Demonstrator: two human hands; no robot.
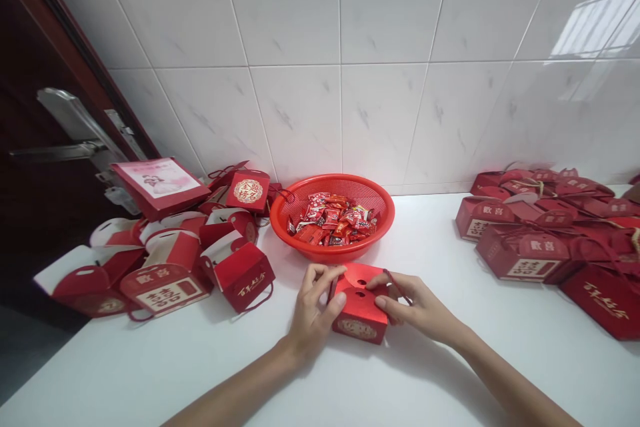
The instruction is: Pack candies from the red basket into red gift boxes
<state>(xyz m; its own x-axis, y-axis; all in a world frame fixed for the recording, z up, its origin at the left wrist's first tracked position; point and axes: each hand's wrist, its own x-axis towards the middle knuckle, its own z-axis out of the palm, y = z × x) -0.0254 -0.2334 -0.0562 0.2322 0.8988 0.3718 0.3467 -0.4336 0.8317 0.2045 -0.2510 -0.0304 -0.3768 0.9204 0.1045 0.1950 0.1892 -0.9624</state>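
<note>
While the left hand (313, 313) and right hand (420, 307) hold a box (361, 310), sweets (335, 223) lie behind it

As the box sits at the middle of the white table (125, 367), its medallion (356, 328) faces the near edge. The left hand pinches the box's left side, thumb on top and fingers curled at the far corner. The right hand grips the opposite side, its thumb on the near flap (367, 308) and its index finger close to the far flap (356, 271); a hole shows in each flap. A dark red cord (398, 285) loops by the right hand's fingers.

To the right, well apart, closely packed boxes (525, 247) stand with lettering on their faces, the nearest of them tilted. To the left, more red boxes (167, 280) cluster, several with flaps raised, showing pale insides.

Just beyond the held box, a red basket (333, 257) carries the wrapped sweets. Behind the left cluster are a pink-topped box (160, 177) and a square box (249, 191) with gold characters. Farther back rises a tiled wall (300, 13), with a dark door (30, 53) at its left.
</note>
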